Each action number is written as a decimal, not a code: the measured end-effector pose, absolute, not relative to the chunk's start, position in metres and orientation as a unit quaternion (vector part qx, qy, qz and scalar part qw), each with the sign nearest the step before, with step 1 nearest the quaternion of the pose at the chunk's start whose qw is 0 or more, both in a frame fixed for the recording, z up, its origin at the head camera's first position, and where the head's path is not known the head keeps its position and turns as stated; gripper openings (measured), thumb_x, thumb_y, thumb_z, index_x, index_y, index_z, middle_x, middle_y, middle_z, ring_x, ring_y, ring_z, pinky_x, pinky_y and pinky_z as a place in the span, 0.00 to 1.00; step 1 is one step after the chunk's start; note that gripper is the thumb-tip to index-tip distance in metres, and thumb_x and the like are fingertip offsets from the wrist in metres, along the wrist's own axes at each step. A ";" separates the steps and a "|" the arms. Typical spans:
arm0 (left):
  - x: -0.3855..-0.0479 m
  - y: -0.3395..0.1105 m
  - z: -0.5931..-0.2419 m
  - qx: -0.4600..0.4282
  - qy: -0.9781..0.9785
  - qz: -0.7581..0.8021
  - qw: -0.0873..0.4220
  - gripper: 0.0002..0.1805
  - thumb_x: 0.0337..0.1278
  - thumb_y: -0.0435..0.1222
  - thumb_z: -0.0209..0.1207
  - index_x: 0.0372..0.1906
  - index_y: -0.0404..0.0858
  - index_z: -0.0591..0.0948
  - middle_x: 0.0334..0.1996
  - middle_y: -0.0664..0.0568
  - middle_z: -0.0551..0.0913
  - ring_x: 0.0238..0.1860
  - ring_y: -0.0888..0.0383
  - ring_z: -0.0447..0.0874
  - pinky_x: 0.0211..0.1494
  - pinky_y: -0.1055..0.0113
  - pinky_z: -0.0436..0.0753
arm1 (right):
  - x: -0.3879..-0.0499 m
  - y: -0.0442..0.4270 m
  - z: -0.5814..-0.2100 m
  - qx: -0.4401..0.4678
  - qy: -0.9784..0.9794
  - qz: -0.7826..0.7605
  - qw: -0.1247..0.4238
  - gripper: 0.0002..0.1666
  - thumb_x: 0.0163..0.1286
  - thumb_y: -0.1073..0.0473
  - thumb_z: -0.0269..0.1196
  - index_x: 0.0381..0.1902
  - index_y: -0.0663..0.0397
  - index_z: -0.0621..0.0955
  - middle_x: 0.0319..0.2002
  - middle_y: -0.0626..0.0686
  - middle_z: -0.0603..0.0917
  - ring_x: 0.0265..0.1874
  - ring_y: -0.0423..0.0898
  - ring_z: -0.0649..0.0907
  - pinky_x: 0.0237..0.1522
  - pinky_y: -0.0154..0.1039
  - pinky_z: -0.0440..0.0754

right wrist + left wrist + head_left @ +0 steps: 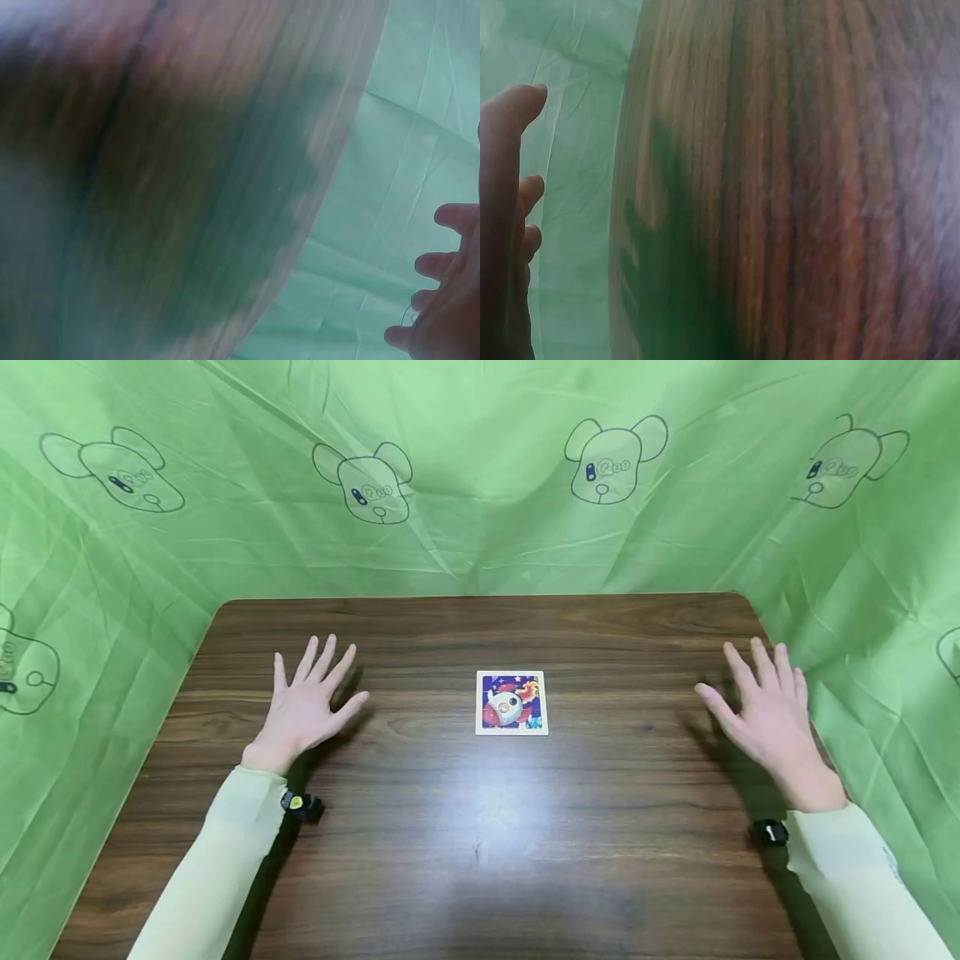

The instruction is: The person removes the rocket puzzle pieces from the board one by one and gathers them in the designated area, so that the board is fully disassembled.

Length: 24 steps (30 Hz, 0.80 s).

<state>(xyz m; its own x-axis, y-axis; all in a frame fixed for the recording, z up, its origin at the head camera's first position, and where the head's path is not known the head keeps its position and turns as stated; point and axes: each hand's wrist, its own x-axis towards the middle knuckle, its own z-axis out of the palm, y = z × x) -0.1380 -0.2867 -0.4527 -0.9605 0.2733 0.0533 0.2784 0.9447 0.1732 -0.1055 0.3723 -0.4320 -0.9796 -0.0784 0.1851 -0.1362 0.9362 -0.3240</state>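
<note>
A small square picture board (512,702) with a pale border lies flat near the middle of the wooden table (420,843). Its print shows a white and red rocket-like figure with flames on a purple ground. To its left, my left hand (303,710) hovers over the table with fingers spread, casting a shadow. On the far right, my right hand (772,718) is held likewise, fingers apart and nothing in it. Both hands are well away from the board. Only part of the left hand (502,187) and the right hand (448,289) shows in the wrist views.
Green cloth (487,543) with printed bear heads hangs behind the table and along both sides. Dark devices are strapped at the left wrist (303,807) and right wrist (769,833). A bright glare lies on the wood in front of the board.
</note>
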 end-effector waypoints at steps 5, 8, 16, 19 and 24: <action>-0.138 -0.277 -0.454 -0.150 -0.982 -0.117 0.001 0.47 0.70 0.68 0.49 0.86 0.53 0.52 0.85 0.46 0.42 0.85 0.43 0.34 0.77 0.28 0.30 | -0.110 0.361 -0.430 0.072 -0.974 0.197 0.084 0.48 0.78 0.35 0.55 0.83 0.55 0.57 0.80 0.74 0.50 0.80 0.74 0.44 0.72 0.78 0.42; -0.139 -0.269 -0.455 -0.159 -0.978 -0.134 -0.001 0.48 0.68 0.68 0.52 0.85 0.52 0.55 0.85 0.44 0.46 0.84 0.41 0.39 0.78 0.29 0.34 | -0.114 0.353 -0.428 0.079 -0.972 0.210 0.074 0.48 0.78 0.36 0.57 0.83 0.56 0.58 0.80 0.74 0.51 0.80 0.74 0.46 0.71 0.80 0.45; -0.143 -0.247 -0.457 -0.185 -0.967 -0.176 0.004 0.49 0.65 0.64 0.61 0.83 0.48 0.60 0.80 0.40 0.59 0.80 0.38 0.54 0.78 0.29 0.47 | -0.119 0.327 -0.428 0.114 -0.961 0.231 0.101 0.42 0.75 0.43 0.65 0.77 0.59 0.68 0.66 0.76 0.69 0.65 0.78 0.66 0.64 0.73 0.62; -0.144 -0.240 -0.457 -0.189 -0.964 -0.187 -0.002 0.49 0.64 0.65 0.61 0.83 0.49 0.61 0.80 0.41 0.61 0.79 0.38 0.57 0.78 0.31 0.48 | -0.121 0.319 -0.428 0.120 -0.960 0.233 0.096 0.40 0.76 0.44 0.63 0.76 0.60 0.68 0.62 0.75 0.71 0.62 0.76 0.69 0.61 0.71 0.66; -0.144 -0.229 -0.457 -0.201 -0.960 -0.195 -0.003 0.48 0.64 0.64 0.61 0.82 0.49 0.62 0.79 0.41 0.62 0.78 0.38 0.57 0.78 0.31 0.49 | -0.124 0.308 -0.429 0.131 -0.962 0.226 0.080 0.39 0.78 0.43 0.61 0.76 0.60 0.68 0.62 0.73 0.72 0.62 0.73 0.70 0.61 0.70 0.68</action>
<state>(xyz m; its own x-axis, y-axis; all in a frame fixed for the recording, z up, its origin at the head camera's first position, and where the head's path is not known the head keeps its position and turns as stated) -0.1437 -0.2292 -0.4569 -0.9195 0.3866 0.0716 0.3839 0.8438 0.3751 -0.1243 0.3076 -0.4285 -0.9528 -0.2168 0.2125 -0.2888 0.8630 -0.4146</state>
